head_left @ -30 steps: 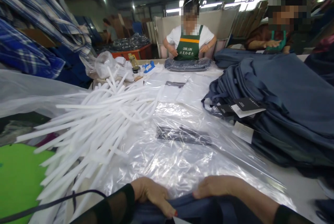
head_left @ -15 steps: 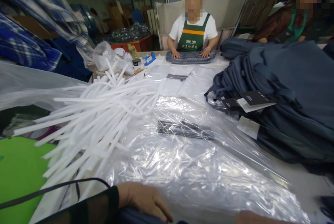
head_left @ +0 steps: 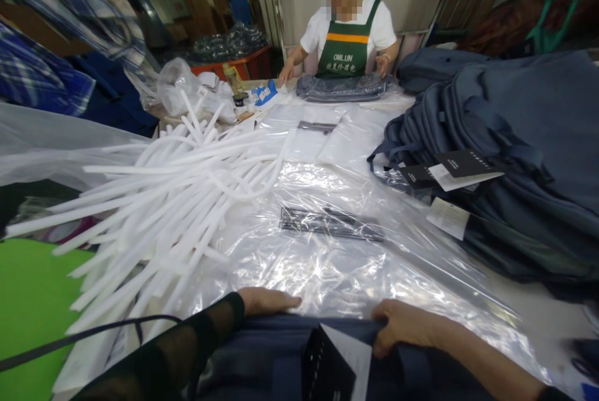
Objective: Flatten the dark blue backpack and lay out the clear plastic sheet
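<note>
gripping the top edge of a dark blue bag (head_left: 281,357) at the near edge of the table, right hand (head_left: 402,326) curled over the fabric with fingers clamped on it, thumb toward the middle; left hand (head_left: 266,300) lying flat along the same edge, fingers together and stretched out, pressing rather than pinching, black mesh sleeve (head_left: 196,345) covering the forearm. hanging from the bag between the two hands, a black and white tag (head_left: 334,367). lying just beyond the hands, a stack of clear plastic bags (head_left: 327,270) with a dark printed strip. fanned out to the left, a heap of white foam sticks (head_left: 173,201). piled to the right, more dark blue bags (head_left: 515,164) with tags. facing from the far end, a person in a green apron (head_left: 341,58), hands beside a folded blue piece
</note>
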